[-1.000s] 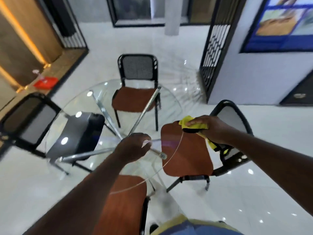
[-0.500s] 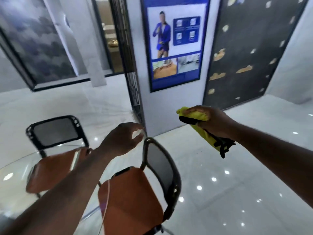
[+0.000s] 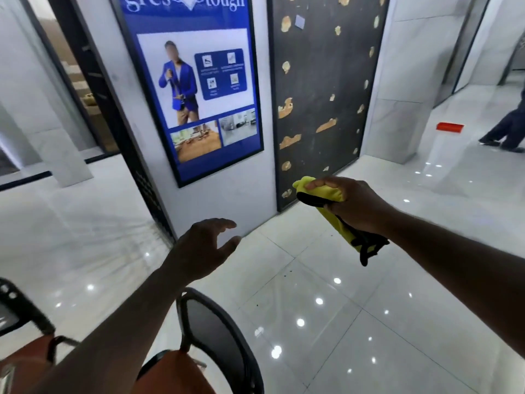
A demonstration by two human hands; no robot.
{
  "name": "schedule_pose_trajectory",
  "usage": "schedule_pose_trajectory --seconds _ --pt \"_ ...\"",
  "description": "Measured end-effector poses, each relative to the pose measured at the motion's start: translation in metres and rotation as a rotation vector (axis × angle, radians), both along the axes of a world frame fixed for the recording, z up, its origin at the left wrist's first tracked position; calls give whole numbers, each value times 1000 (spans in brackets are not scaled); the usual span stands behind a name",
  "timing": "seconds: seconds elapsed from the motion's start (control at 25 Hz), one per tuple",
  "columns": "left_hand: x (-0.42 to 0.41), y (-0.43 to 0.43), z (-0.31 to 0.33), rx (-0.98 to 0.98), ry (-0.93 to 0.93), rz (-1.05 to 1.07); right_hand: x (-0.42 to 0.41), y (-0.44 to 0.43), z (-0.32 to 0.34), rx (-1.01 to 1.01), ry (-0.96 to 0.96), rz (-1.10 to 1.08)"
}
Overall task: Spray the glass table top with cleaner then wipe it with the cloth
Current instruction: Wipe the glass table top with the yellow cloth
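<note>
**Yellow cloth gripped in the right hand, left hand held open over the floor**

Both arms are stretched forward from the lower edge of the view. The left hand (image 3: 204, 248) is raised with its palm turned inward; its fingers are loosely spread and slightly bent, and nothing is held in it. The right hand (image 3: 355, 203) is held higher and further right, knuckles up, with its fingers and thumb clenched round the bunched yellow cloth with black trim (image 3: 331, 193). One end of the cloth sticks out past the fingertips and the other end hangs down below the wrist.

Under the left forearm, a black mesh-backed chair with an orange seat (image 3: 216, 334) is seen, and part of a second black chair (image 3: 20, 311) shows at the left edge. Both hands are held over the glossy white tiled floor (image 3: 326, 280). Ahead, a blue framed poster (image 3: 193, 89) and a dark wall panel with pale patches (image 3: 321, 81) are mounted side by side.

A second ago the round glass table top was seen below the hands; since then the view has been turned away from it towards the wall, and more so than half a second ago. The cloth is gripped as before, while the left fingers have been spread wider.
</note>
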State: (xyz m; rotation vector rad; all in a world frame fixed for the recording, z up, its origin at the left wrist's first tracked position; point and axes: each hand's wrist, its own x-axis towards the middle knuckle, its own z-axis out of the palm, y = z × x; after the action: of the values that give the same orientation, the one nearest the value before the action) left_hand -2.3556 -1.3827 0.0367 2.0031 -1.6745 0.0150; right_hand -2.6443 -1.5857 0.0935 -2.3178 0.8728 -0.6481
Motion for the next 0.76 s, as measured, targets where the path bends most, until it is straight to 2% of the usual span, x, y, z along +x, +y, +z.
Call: schedule_pose_trajectory --seconds 0.36,0.56,0.76 --pt "24 -166 -6 14 -26 -69 -11 -145 -23 -23 3 -105" --pt "19 -256 -27 93 -29 8 1 -249 -57 96 -8 -18" --pt "25 -288 -24 116 0 199 54 -324 -56 154 -24 153"
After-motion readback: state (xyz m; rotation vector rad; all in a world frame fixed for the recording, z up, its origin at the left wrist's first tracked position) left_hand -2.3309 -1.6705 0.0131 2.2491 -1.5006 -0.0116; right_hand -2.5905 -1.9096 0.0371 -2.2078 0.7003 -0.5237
